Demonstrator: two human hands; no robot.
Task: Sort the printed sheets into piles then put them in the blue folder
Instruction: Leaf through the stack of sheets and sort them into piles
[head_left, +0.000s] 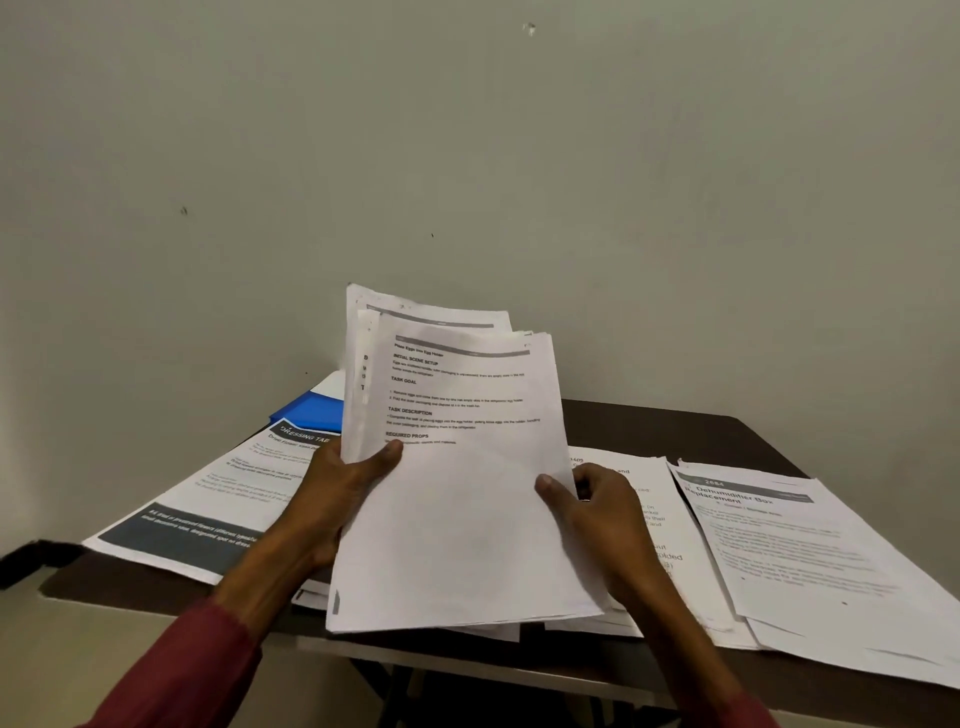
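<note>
My left hand (337, 483) and right hand (597, 504) grip the sheet stack (457, 493) by its side edges, tilted up. The blue folder (306, 413) sits at ten o'clock, half-covered. A right pile (810, 551) lies at three and a left pile (218, 499) at nine. The table (649, 421) is bare at one.

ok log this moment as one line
phase: sorting | left hand: grips sheet stack | right hand: grips sheet stack | sheet stack: tilted up over table | blue folder: back left, partly hidden

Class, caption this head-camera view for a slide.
Left hand and right hand hold a stack of sheets above paper piles and a blue folder.
</note>
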